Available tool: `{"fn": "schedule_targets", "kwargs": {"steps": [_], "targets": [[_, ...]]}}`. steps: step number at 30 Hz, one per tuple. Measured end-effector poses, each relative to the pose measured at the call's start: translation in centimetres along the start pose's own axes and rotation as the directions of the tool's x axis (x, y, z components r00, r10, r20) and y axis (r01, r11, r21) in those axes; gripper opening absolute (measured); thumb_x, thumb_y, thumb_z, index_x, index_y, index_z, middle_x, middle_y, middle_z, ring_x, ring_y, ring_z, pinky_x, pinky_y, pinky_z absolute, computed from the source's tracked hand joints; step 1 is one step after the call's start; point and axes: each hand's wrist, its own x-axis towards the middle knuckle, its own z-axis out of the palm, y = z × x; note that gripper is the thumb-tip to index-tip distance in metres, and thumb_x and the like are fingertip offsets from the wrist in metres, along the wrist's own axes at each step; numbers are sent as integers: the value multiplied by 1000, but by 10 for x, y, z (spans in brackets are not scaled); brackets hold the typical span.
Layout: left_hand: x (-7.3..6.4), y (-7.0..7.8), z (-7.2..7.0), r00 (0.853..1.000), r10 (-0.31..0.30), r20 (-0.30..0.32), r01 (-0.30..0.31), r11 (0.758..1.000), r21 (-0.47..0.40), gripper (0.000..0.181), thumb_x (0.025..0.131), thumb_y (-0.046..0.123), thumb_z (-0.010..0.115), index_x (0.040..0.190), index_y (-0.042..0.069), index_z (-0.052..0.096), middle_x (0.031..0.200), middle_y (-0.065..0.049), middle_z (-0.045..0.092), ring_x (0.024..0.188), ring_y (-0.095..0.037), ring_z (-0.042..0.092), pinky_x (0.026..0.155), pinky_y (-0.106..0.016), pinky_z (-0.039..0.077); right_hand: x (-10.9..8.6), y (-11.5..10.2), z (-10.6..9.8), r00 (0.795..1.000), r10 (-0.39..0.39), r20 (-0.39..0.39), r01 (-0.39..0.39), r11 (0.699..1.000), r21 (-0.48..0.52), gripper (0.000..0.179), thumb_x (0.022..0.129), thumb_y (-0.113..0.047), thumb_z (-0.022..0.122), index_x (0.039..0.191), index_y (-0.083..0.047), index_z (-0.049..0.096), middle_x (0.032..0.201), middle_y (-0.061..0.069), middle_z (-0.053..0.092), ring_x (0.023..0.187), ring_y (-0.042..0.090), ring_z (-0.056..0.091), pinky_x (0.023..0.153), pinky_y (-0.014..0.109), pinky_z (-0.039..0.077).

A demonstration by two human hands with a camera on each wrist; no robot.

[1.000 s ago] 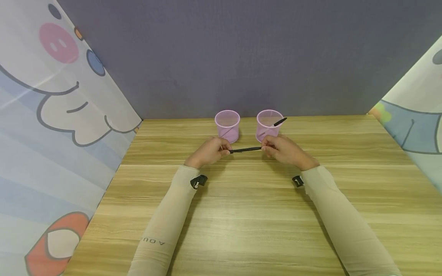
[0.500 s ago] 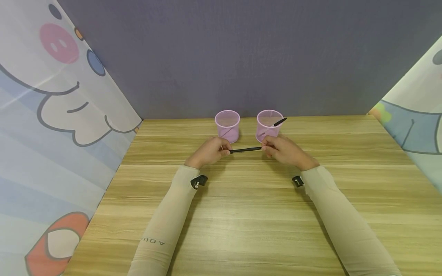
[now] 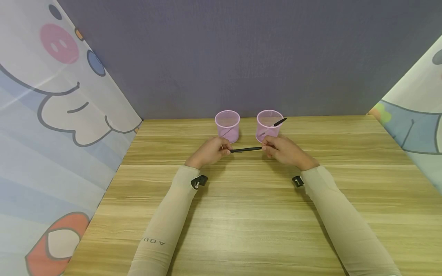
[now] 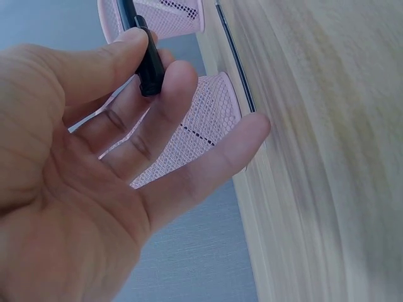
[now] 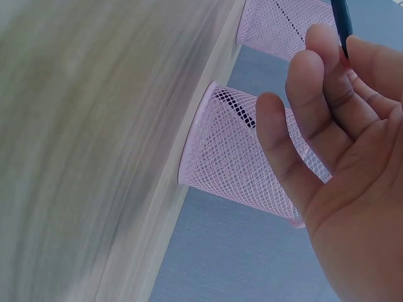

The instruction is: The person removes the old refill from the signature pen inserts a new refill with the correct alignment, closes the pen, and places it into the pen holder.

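A black pen [image 3: 246,149] is held level above the table, just in front of two pink mesh cups. My left hand [image 3: 211,150] pinches its left end between thumb and fingers; the left wrist view shows the pen's clip end [image 4: 150,72] there. At the other end, the thumb and fingertips of my right hand [image 3: 284,150] pinch the pen's tip [image 5: 342,28]. Behind the left hand stands the left cup [image 3: 231,134], with a thin dark stick showing through its mesh. The right cup [image 3: 261,132] holds a black pen [image 3: 281,122] leaning past its rim.
In the left wrist view a thin dark stick [image 4: 236,60] lies on the wooden table [image 3: 238,222] near the cups. A grey wall [image 3: 224,57] rises right behind them. Cartoon-printed sheets [image 3: 41,153] line the left and right sides.
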Motion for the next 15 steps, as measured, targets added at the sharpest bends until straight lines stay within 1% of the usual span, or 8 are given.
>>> {"fn": "schedule_targets", "kwargs": {"steps": [10, 15], "targets": [[1, -1, 0, 1000, 18, -7, -18, 1000, -4, 10, 96, 10, 69, 103, 5, 75, 89, -5, 72, 86, -18, 65, 81, -34, 54, 0, 1, 0, 1000, 4, -11, -4, 1000, -5, 7, 102, -11, 59, 96, -10, 62, 73, -1, 61, 63, 13, 52, 57, 29, 43], [0, 0, -1, 1000, 15, -12, -15, 1000, -4, 10, 97, 9, 69, 103, 4, 75, 90, -5, 72, 86, -18, 65, 80, -34, 54, 0, 1, 0, 1000, 7, -24, -7, 1000, -5, 6, 102, -14, 60, 97, -11, 63, 74, -2, 63, 66, 13, 55, 61, 31, 45]]}}
